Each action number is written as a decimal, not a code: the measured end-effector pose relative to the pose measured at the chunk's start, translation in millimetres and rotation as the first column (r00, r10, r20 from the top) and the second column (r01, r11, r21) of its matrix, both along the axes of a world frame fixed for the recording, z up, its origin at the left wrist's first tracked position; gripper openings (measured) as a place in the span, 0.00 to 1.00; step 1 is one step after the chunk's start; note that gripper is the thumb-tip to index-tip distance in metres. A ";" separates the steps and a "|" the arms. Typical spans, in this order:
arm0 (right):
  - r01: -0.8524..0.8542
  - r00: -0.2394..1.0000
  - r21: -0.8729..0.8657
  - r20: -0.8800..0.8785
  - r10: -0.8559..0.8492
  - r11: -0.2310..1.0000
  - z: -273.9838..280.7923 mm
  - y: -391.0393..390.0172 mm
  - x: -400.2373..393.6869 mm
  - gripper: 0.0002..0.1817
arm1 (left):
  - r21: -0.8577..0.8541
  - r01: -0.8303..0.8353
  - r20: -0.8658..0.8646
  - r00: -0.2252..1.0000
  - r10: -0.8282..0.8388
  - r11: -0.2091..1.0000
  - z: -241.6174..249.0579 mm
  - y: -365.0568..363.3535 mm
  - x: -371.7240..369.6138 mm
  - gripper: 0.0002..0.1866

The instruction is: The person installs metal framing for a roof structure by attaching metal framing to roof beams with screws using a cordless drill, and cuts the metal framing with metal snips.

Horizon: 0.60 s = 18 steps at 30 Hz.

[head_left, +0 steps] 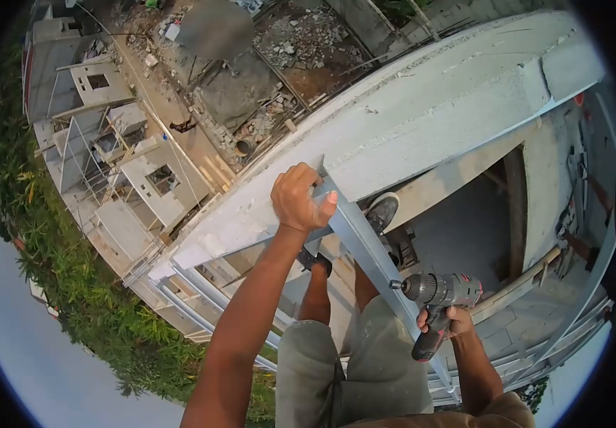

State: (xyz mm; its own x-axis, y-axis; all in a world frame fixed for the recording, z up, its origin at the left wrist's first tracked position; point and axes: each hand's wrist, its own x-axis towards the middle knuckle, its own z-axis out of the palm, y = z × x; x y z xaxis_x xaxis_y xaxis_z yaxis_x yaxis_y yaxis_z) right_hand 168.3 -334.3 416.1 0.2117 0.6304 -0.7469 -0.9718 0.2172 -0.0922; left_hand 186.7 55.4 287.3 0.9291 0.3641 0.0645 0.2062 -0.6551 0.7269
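Observation:
At the top edge of the pale wall (429, 128), my left hand (298, 200) is closed over the end of a light grey metal channel (370, 246), thumb pointing outward. From there the channel slopes down past my legs toward the lower right. My right hand (456, 324) grips a black and red cordless drill (450, 289) by its handle, just right of the channel. Its chuck points left, toward the channel; whether a bit sits in the chuck is too small to tell.
My shod foot (383, 212) is beside the wall, high up. A deep opening (457, 221) lies to the right, bordered by a wooden post (515, 207). More metal channels (201, 303) run at lower left. Far below are rubble (304, 39) and unfinished buildings (161, 182).

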 end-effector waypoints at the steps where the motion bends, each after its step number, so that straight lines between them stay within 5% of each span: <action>1: 0.051 0.998 0.009 -0.037 -0.050 0.999 -1.4 -2.0 -22.3 0.34 | -0.009 -0.001 -0.001 1.000 0.001 1.000 -0.8 -0.8 3.4 0.29; 18: 0.199 0.975 -0.074 0.111 -0.190 0.977 27.6 67.0 -76.4 0.31 | -0.187 -0.089 0.195 0.973 0.125 0.978 4.1 6.3 -11.4 0.30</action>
State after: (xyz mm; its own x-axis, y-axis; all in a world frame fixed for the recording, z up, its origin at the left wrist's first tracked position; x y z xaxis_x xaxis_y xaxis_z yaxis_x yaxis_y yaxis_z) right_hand 91.9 -267.3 443.7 0.4024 0.5056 -0.7632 -0.8960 0.3885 -0.2151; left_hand 175.2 61.8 291.4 0.8577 0.4833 0.1752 0.1030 -0.4954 0.8625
